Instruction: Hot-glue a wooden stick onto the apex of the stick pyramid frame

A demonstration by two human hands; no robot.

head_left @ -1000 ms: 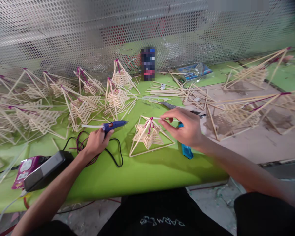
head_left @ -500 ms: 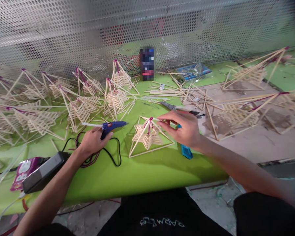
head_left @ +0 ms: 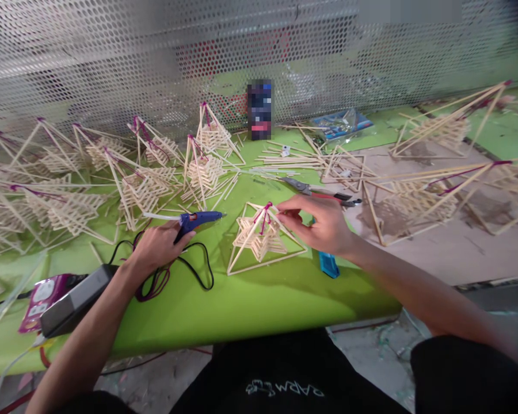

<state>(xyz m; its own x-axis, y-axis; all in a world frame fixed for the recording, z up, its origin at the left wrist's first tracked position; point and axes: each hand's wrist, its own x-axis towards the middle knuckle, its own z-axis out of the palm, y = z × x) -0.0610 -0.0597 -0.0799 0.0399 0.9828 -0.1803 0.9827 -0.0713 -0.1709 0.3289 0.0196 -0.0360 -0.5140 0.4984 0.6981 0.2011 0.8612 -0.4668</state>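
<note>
Right hand pinches the apex of a light, brittle stick pyramid, best held by its frame edges; left hand grips a glue gun near the surface's front edge

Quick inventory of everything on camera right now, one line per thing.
stick pyramid: one, pale wood with magenta thread, centre of table
glue gun: one, blue, left of the pyramid
finished pyramids: many, pale, left and right
loose sticks: pile, pale, behind
pliers: one, red-handled, behind right hand
blue tool: one, under right wrist
black box: one, near left
table: green
left hand: holds glue gun
right hand: pinches at pyramid top
</note>
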